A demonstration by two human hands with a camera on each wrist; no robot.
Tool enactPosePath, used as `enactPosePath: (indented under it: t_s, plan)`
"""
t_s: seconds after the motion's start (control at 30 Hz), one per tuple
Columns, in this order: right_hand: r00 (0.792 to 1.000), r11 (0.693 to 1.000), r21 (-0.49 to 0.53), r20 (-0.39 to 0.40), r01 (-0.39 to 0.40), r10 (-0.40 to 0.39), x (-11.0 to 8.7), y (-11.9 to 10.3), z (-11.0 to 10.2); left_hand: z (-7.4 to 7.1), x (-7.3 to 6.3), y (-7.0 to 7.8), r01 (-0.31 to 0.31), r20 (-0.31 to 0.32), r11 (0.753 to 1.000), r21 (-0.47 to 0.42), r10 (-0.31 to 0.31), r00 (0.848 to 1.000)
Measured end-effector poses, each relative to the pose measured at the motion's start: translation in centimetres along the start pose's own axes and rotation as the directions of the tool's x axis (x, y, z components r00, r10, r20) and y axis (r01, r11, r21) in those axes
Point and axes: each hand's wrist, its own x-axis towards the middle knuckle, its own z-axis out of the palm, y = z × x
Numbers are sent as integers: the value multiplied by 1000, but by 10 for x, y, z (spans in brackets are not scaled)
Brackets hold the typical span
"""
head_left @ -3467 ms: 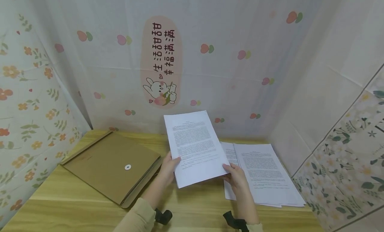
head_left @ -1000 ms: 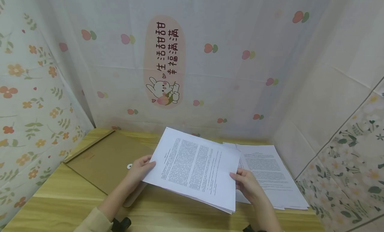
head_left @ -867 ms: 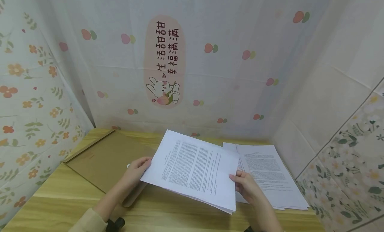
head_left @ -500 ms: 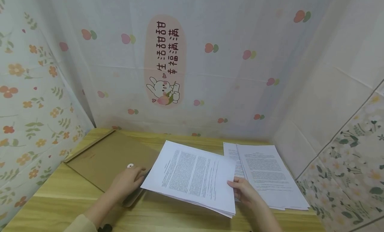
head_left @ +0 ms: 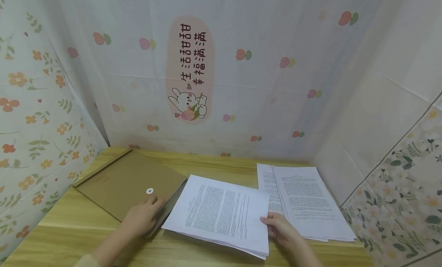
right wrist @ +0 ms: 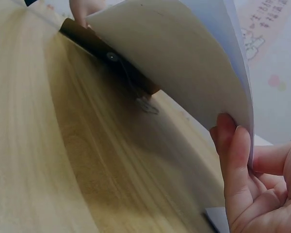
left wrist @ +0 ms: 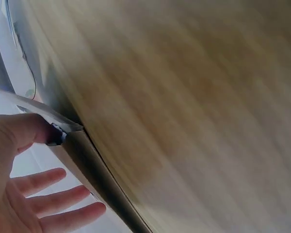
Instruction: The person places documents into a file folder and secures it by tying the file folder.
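Just right of the folder (head_left: 121,178), I have the papers (head_left: 217,213) pinched in the right hand (head_left: 283,232) at the end away from it, their long axis pointing toward its mouth (head_left: 170,205); the left hand (head_left: 142,217), nearer that mouth, grips its edge beside the papers' free end.

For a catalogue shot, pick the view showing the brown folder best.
Head view: the brown folder lies nearly whole, its white button showing, partly under the left hand. Left wrist view: only an edge. Right wrist view: a narrow strip with flap button and string.
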Motion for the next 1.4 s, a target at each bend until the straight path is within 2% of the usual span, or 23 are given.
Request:
enactPosePath:
  t_s: [0.17,0.27,0.5,0.6,0.83,1.17,1.4]
  plan:
    - [1000,1000,-12,-9,-16,16,-2,3,2,0,-2,1,-8,-18,999,35,8,1000]
    - [1000,1000,-24,-4,-19,19,-2,2,4,0,-2,3,-4,-52,998,70,7,999]
    - [999,999,-11,13,-35,35,-4,1,10,2,-4,5,-27,-176,988,154,55,983]
    - [999,999,-5,22,-37,37,-5,0,14,0,-4,6,-21,-205,985,173,57,977]
    - [999,999,-11,9,-38,38,-6,0,17,-2,-8,5,15,-178,989,144,11,984]
    - [999,999,-12,36,-31,31,-7,-2,19,1,-10,8,19,-178,992,126,4,984]
    - [1000,998,-55,15,-20,21,1,-5,30,-3,-9,12,42,-115,991,130,-27,993]
